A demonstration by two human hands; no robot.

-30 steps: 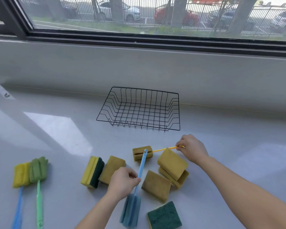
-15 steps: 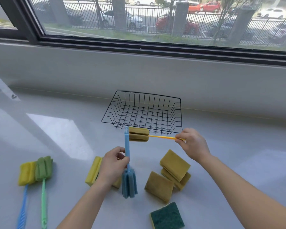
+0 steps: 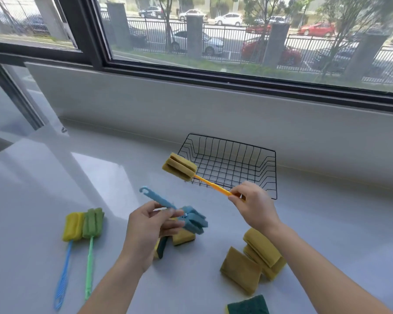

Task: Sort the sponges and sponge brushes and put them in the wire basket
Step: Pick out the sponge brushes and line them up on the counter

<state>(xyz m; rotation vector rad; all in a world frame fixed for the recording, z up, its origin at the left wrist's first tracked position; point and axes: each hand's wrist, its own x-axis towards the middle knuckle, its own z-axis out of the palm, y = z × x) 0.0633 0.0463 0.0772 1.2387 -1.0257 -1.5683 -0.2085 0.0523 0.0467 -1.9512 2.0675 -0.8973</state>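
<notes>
Wire basket (image 3: 268, 175) holds nothing; left hand (image 3: 145, 232) grips blue brush (image 3: 191, 219), right hand (image 3: 255, 206) yellow brush (image 3: 179, 167).

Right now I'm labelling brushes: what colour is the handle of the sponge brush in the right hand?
Orange-yellow handle, seen in the head view.

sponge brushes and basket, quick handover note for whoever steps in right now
Left hand: holds the blue sponge brush in the air.
Right hand: holds the yellow-handled sponge brush, head beside the wire basket.
Basket holds nothing.
On the counter: two sponge brushes at left, loose sponges in front.
Left: both held brushes, then all the rest.
</notes>
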